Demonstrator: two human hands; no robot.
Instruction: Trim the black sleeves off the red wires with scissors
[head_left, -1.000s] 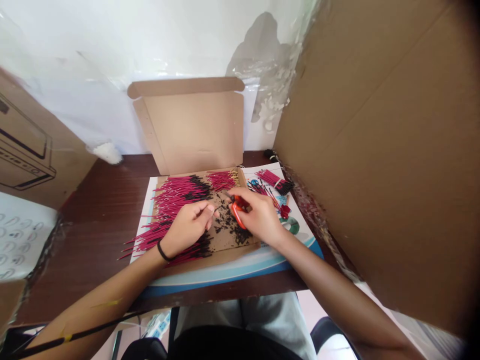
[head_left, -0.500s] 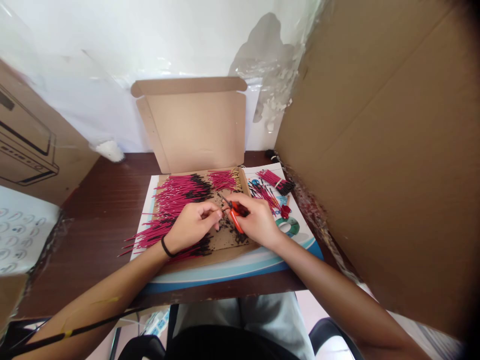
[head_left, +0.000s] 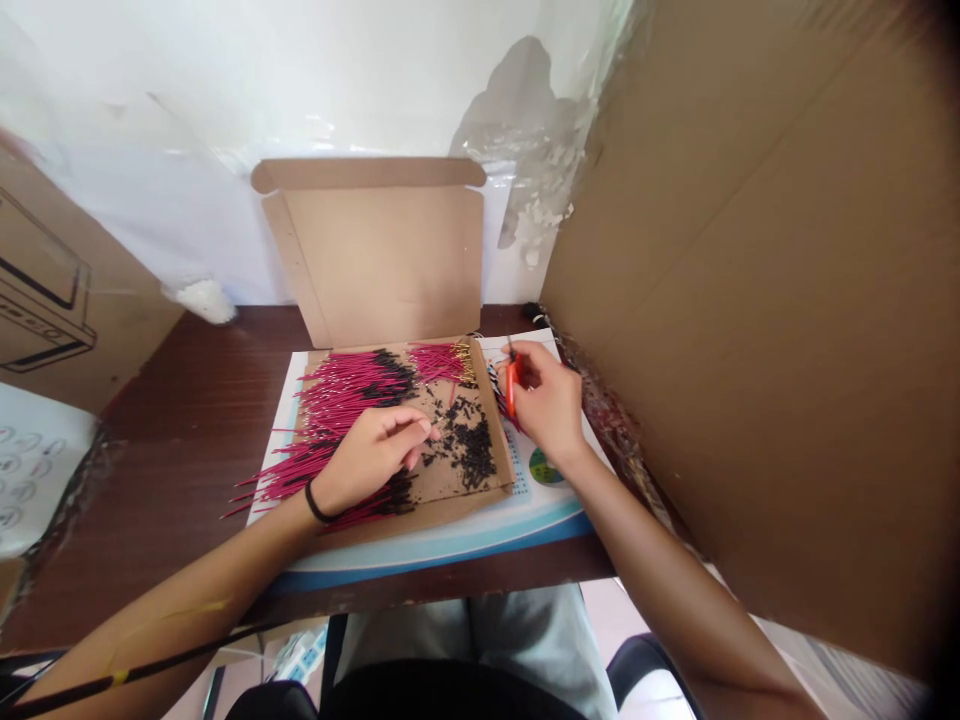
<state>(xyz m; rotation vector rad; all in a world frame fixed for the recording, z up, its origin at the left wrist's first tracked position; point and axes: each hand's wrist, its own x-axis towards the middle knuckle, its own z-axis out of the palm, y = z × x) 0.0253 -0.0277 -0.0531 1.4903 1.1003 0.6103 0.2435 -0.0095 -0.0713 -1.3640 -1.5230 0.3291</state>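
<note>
My right hand (head_left: 549, 405) is closed around orange-handled wire cutters (head_left: 513, 388), over the right edge of the cardboard box. Their tip points away from me. My left hand (head_left: 382, 448) is pinched above the box, thumb against the fingers; whatever sits in the pinch is too small to make out. Beneath and beside it lie rows of red wires (head_left: 330, 385) with black ends. A smaller pile of red wires with gold-coloured tips (head_left: 439, 362) lies at the back of the box. Black scraps (head_left: 472, 450) are scattered over the box floor between my hands.
The open box's lid (head_left: 382, 250) stands up against the white wall. Under the box is a printed sheet (head_left: 555, 515) on a dark brown table (head_left: 187, 400). Large cardboard panels (head_left: 735, 300) rise on the right, with another carton (head_left: 67, 280) at the left.
My right hand has moved right with the wire cutters, away from my left hand and over the loose wires beside the box. My left hand stays pinched in nearly the same place.
</note>
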